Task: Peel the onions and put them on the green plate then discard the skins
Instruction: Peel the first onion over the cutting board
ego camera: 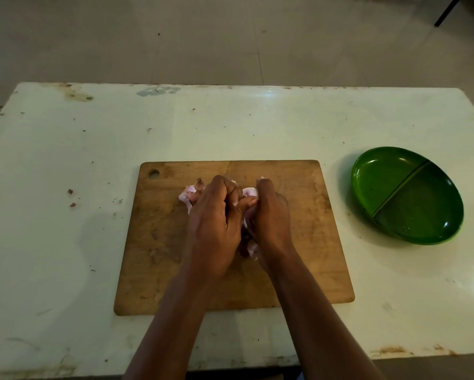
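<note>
We log a white surface carrying a wooden cutting board at centre, with the green plate bare at 3 o'clock of the board, well apart, nothing between them. Over the board the left hand and right hand touch, both grips curled round one onion, the right nearer the plate. Loose pink skins show at 10 o'clock of the left hand; the onion's long axis is hidden.

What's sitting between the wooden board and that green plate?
Nothing: the head view shows only a narrow strip of bare white table between the cutting board and the green plate, which lie apart.
</note>
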Tool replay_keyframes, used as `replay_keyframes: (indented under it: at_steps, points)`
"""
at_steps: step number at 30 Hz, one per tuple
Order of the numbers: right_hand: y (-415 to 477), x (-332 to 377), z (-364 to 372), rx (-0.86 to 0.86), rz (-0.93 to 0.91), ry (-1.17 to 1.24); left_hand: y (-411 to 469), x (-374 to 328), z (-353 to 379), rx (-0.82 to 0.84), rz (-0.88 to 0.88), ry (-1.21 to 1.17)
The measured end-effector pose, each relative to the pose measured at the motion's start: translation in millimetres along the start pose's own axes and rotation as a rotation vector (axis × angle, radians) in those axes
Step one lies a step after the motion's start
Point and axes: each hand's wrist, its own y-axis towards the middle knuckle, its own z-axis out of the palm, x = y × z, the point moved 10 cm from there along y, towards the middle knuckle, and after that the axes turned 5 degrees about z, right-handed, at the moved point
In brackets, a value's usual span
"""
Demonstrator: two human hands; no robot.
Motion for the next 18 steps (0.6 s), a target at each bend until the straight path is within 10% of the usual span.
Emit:
replay_keyframes:
  at_steps: [18]
  points:
    - [5,13,-7,0.035,-0.015,-0.025,1,4,-16,-0.092,-0.082,-0.102]
